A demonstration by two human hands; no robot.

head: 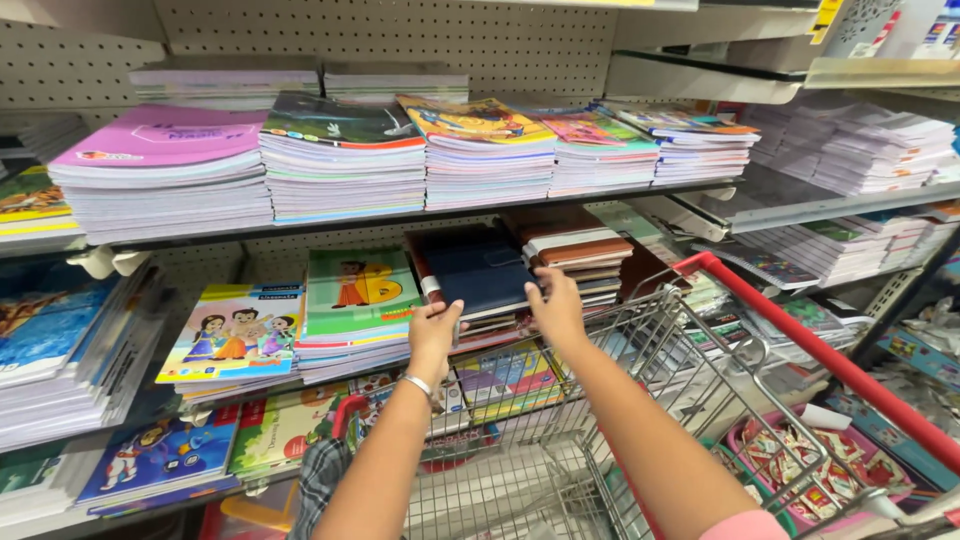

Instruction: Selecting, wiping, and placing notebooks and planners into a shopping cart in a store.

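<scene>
- Navy blue is the diary [478, 272] that both hands reach for; it lies on top of a stack on the middle shelf [420, 215], between the green notebooks [358, 300] and the brown diaries [580, 255].
- The left hand [435, 335] is closed on the near left edge of the diary, thumb on top and fingers below, so it can lift or slide the cover. A thin bracelet [418, 386] sits on this wrist.
- The right hand [556, 305] lies on the right side of the same diary, fingers curled over its edge. How firmly it pinches, I cannot tell, because the back of the hand hides the fingertips.
- Two hands are used probably because the diary is wide and flat, and one grip at each side keeps it level.
- The notebooks are stacked flat with covers up, so a shopper sees each design; the stacks stand side by side on every shelf.
- The cart [640, 400] with its red handle [800, 345] stands just under the arms, close to the shelf, so the arms reach over it.
- A pink tray [745, 440] with small packets lies low on the right, beside the cart.
</scene>
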